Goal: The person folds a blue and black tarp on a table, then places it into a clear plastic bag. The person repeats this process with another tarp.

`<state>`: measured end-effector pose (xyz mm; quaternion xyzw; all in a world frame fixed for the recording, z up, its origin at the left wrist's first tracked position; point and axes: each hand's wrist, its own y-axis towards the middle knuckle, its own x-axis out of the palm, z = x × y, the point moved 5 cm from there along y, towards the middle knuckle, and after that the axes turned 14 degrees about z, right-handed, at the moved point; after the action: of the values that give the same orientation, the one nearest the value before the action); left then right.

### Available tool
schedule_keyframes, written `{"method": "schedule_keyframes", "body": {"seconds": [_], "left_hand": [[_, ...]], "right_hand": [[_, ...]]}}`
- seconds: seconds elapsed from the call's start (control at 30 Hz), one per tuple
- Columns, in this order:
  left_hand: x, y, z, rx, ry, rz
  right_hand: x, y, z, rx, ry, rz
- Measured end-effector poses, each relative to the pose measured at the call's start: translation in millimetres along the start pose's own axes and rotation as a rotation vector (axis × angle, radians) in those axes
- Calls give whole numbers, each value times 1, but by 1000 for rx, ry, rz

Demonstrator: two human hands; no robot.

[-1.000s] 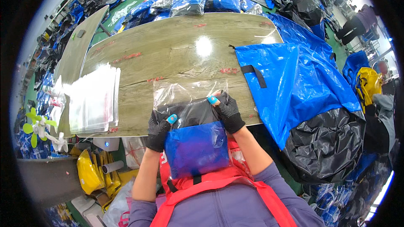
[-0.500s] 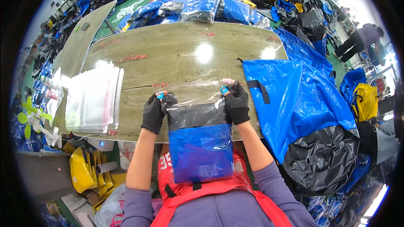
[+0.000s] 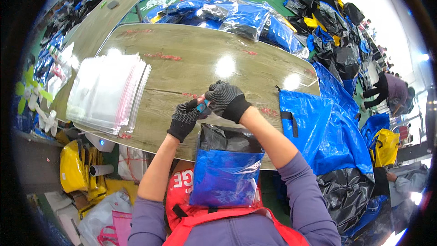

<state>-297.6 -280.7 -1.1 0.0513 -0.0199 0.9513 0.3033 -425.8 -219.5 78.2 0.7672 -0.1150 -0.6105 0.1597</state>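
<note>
My left hand (image 3: 184, 117) and my right hand (image 3: 224, 100), in black dotted gloves with bare fingertips, meet above the table's near edge. Both are closed, fingertips pressed together around a small blue wrap (image 3: 203, 106) at the thumb. Whatever else they may pinch is hidden. Just below them, a folded blue-and-black bag in a clear plastic sleeve (image 3: 227, 168) leans between the table edge and my red apron (image 3: 180, 187), with neither hand gripping its body. Its black part is uppermost.
A stack of clear plastic sleeves (image 3: 107, 93) lies on the left of the wooden table (image 3: 182, 73). To the right spreads a large blue-and-black bag (image 3: 318, 127). Packed blue bags (image 3: 246, 18) are piled beyond the far edge. A small green fan (image 3: 34, 91) stands at left.
Both hands have let go of the sleeve's upper corners and come together, the right moving left and upward. The packed bag sits slightly lower and farther right in view; the whole view has tilted.
</note>
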Motion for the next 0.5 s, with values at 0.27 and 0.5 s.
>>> {"method": "schedule_keyframes", "body": {"seconds": [0.27, 0.5], "left_hand": [[-2, -11, 12, -95, -136, -99], [11, -20, 44, -35, -106, -92]], "right_hand": [[-89, 11, 57, 249, -215, 242], [-81, -17, -2, 85, 170, 168]]}}
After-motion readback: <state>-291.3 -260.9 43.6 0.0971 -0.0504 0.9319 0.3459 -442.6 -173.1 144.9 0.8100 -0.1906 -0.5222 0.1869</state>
